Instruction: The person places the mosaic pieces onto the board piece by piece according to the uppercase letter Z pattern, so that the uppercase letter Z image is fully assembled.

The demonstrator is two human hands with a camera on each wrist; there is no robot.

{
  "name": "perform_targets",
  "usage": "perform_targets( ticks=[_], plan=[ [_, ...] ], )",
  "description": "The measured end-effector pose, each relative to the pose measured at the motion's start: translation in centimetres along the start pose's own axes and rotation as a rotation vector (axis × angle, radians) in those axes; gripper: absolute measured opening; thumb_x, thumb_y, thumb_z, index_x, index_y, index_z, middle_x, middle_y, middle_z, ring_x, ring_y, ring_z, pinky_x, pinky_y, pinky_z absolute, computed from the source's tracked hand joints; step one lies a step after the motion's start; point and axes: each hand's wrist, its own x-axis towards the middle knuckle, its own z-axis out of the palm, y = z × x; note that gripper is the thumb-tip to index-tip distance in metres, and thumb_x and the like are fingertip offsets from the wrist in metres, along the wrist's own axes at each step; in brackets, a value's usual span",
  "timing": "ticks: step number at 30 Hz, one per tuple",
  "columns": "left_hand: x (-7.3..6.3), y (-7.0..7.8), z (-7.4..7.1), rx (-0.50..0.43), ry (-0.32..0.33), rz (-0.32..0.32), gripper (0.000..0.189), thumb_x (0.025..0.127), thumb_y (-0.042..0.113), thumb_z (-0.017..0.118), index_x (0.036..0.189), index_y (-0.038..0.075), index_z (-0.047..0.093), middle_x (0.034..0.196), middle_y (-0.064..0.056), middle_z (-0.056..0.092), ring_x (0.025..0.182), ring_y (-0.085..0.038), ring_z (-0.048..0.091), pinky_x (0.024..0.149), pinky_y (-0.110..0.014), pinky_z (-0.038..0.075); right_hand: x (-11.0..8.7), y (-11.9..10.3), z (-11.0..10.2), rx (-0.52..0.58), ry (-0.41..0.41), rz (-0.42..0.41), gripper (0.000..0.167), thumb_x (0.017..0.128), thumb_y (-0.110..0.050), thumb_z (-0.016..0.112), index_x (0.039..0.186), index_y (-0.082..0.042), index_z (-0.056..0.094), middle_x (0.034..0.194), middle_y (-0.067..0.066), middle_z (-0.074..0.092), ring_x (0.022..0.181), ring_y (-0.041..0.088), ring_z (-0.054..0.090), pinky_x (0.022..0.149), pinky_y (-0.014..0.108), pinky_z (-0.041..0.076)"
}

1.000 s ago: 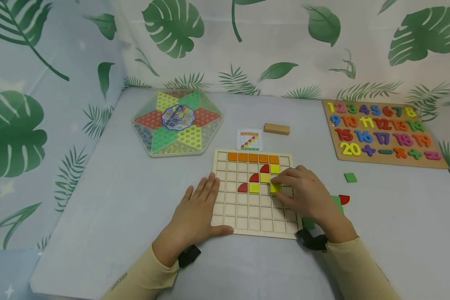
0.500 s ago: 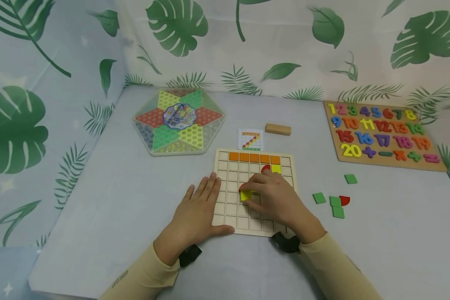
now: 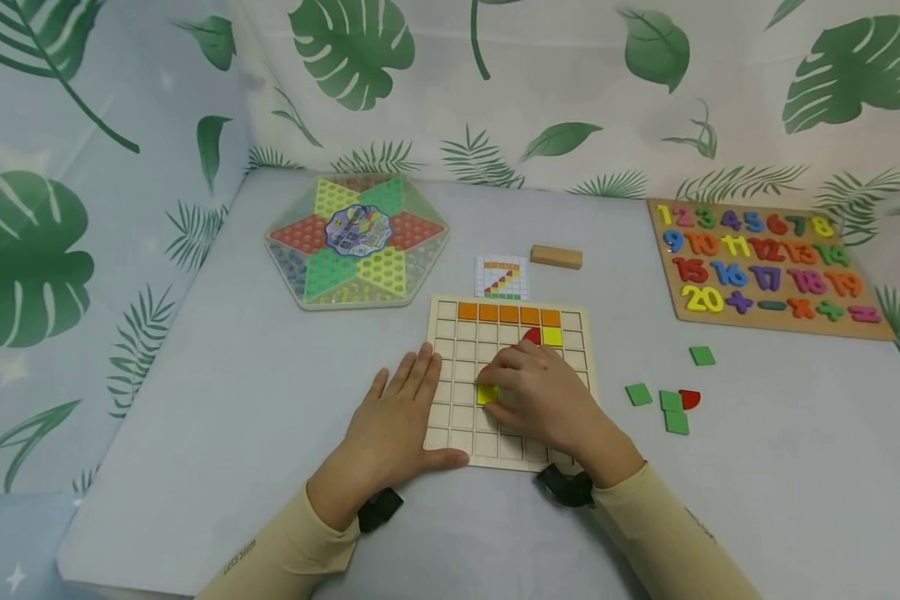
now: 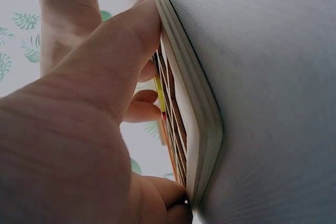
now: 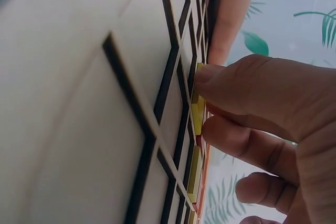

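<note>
A square yellow tile (image 3: 487,393) is on the grid board (image 3: 450,419), left of its middle and somewhat nearer than halfway, pinched between the thumb and fingertips of the right hand (image 3: 543,396). Being square, the tile has no long axis; its sides run roughly along the grid lines, though whether it sits fully down in its cell is hard to tell behind the fingers. The board's far rim runs almost straight left to right, and a row of orange tiles (image 3: 508,314) follows it. A red quarter-round piece (image 3: 532,335) and a second yellow tile (image 3: 552,337) show just beyond the right hand. Bare cells lie to the left of the held tile and on its near side. The right hand reaches in from the near right, knuckles up; the left hand (image 3: 390,425) is spread and grasps nothing, fingertips at the board's left edge and thumb along its near left corner. Beyond the far rim are a pattern card (image 3: 502,277) and a wooden block (image 3: 556,257). On the tabletop (image 3: 217,400) to the right, past a stretch of open surface, lie green tiles (image 3: 639,394).
</note>
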Motion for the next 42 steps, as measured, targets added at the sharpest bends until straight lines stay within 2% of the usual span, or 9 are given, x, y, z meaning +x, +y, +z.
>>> perform_targets(
  ticks=[5, 10, 17, 29, 42],
  plan=[
    [0.1, 0.1, -0.1, 0.000, 0.000, 0.004, 0.126, 0.082, 0.079, 0.066, 0.168, 0.007, 0.008, 0.177, -0.008, 0.001, 0.165, -0.029, 0.010, 0.130, -0.058, 0.019, -0.1, 0.1, 0.0, 0.009, 0.001, 0.000, 0.026, 0.079, -0.024, 0.090, 0.102, -0.016, 0.082, 0.102, 0.000, 0.077, 0.102, 0.024, 0.066, 0.094, 0.044, 0.056],
    [0.0, 0.2, -0.1, -0.008, 0.001, 0.003, 0.126, 0.082, 0.079, 0.067, 0.168, 0.007, 0.009, 0.177, -0.008, 0.002, 0.165, -0.029, 0.010, 0.130, -0.058, 0.019, -0.5, 0.3, -0.3, 0.036, 0.008, 0.019, 0.027, 0.080, -0.026, 0.089, 0.105, -0.018, 0.083, 0.100, -0.002, 0.076, 0.097, 0.021, 0.064, 0.090, 0.040, 0.055],
    [-0.3, 0.0, 0.0, -0.012, 0.009, -0.019, 0.126, 0.081, 0.077, 0.070, 0.167, 0.007, 0.012, 0.177, -0.008, 0.004, 0.164, -0.031, 0.011, 0.130, -0.059, 0.019, -1.5, 1.6, -1.3, 0.072, 0.027, 0.112, 0.029, 0.078, -0.025, 0.092, 0.105, -0.017, 0.084, 0.101, 0.000, 0.077, 0.094, 0.021, 0.063, 0.085, 0.040, 0.054],
    [-0.3, 0.2, -0.1, -0.049, 0.006, -0.018, 0.125, 0.081, 0.074, 0.073, 0.167, 0.005, 0.013, 0.177, -0.010, 0.005, 0.164, -0.033, 0.011, 0.130, -0.060, 0.018, -5.1, 5.8, -2.8, 0.046, 0.062, 0.245, 0.029, 0.079, -0.019, 0.090, 0.107, -0.013, 0.083, 0.101, 0.004, 0.077, 0.094, 0.025, 0.063, 0.084, 0.047, 0.055],
    [-0.1, 0.4, 0.0, -0.058, 0.000, -0.013, 0.125, 0.081, 0.074, 0.073, 0.167, 0.006, 0.012, 0.177, -0.010, 0.004, 0.164, -0.033, 0.010, 0.130, -0.060, 0.017, -8.5, 8.8, -4.3, 0.019, 0.085, 0.375, 0.029, 0.081, -0.016, 0.088, 0.108, -0.009, 0.082, 0.105, 0.010, 0.077, 0.097, 0.031, 0.063, 0.081, 0.053, 0.054]
  ],
)
